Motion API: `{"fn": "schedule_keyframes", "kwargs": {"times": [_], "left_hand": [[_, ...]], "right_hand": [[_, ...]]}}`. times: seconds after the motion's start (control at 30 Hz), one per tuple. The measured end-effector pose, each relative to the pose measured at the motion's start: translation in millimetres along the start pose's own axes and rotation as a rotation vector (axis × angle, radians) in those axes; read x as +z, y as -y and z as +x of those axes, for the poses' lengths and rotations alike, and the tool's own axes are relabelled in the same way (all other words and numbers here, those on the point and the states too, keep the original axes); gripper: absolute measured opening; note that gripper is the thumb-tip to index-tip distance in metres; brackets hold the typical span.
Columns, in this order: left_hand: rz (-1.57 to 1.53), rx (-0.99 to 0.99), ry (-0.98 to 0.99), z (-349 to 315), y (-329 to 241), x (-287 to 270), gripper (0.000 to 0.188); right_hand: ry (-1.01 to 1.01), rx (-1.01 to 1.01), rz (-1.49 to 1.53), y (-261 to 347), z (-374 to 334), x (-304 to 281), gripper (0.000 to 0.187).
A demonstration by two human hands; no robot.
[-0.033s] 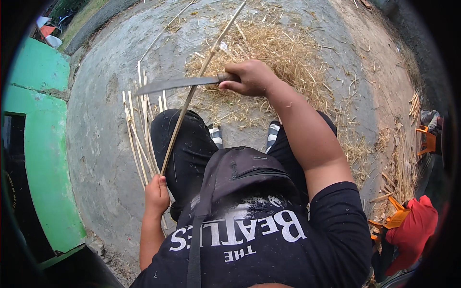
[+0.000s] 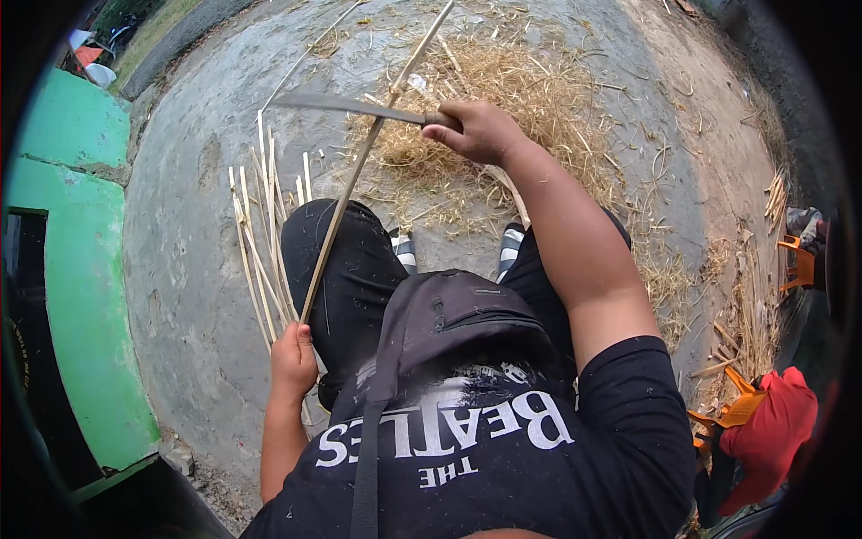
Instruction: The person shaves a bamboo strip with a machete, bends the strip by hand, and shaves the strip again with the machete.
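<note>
My left hand (image 2: 294,361) is closed around the near end of a long bamboo strip (image 2: 346,198), beside my left knee. The strip slants up and away to the far edge of the view. My right hand (image 2: 479,132) grips the handle of a machete (image 2: 346,103), its blade pointing left and crossing the strip in its far half. Whether the edge bites into the strip I cannot tell. Several thin pale strips (image 2: 254,238) lie left of my left leg, their near ends by my left hand. A pale curved sliver (image 2: 512,191) shows beneath my right forearm, near my right foot.
A heap of straw-coloured shavings (image 2: 530,108) covers the concrete ahead of my feet. A green wall (image 2: 85,269) stands at left. Along the right side are split sticks (image 2: 750,305), orange chairs (image 2: 743,409) and a person's red clothing (image 2: 781,431). A dark bag (image 2: 467,323) rests on my lap.
The machete and my right hand have moved farther up the strip, away from me. A curved sliver now shows below my right forearm. My left hand stays about where it was.
</note>
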State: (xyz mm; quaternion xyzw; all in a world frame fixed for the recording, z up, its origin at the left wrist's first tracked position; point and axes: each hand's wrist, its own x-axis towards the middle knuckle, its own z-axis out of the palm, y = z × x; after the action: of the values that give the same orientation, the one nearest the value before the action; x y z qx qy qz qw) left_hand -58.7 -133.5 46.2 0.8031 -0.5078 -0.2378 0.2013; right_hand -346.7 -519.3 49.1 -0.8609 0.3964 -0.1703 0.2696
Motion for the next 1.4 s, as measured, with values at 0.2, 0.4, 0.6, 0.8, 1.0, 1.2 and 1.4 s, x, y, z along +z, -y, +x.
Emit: {"fn": "schedule_keyframes", "kwargs": {"times": [0.2, 0.4, 0.6, 0.8, 1.0, 1.2, 1.4], "left_hand": [[-0.029, 0.08, 0.031, 16.7, 3.2, -0.1, 0.048], [-0.084, 0.085, 0.016, 11.7, 5.0, 4.4, 0.049], [-0.056, 0.086, 0.043, 16.9, 5.1, 2.5, 0.049], [-0.071, 0.067, 0.027, 11.0, 6.1, 6.4, 0.048], [-0.072, 0.042, 0.071, 17.4, 2.2, 0.9, 0.047], [-0.09, 0.09, 0.04, 13.6, 8.5, 5.6, 0.044], [-0.059, 0.099, 0.058, 26.2, -0.3, -3.8, 0.045]], "right_hand": [[-0.064, 0.122, -0.141, 2.5, -4.3, -2.8, 0.059], [-0.156, -0.444, -0.257, 11.3, -5.4, 10.6, 0.054], [-0.208, -0.036, -0.156, -11.4, 4.9, 12.3, 0.059], [-0.093, -0.533, -0.335, 25.1, -3.6, 29.9, 0.055], [-0.201, 0.067, -0.23, -7.6, 3.6, 13.1, 0.059], [-0.176, -0.504, -0.414, 42.0, -9.8, 38.4, 0.055], [-0.164, 0.162, -0.152, -9.5, 8.8, 13.9, 0.062]]}}
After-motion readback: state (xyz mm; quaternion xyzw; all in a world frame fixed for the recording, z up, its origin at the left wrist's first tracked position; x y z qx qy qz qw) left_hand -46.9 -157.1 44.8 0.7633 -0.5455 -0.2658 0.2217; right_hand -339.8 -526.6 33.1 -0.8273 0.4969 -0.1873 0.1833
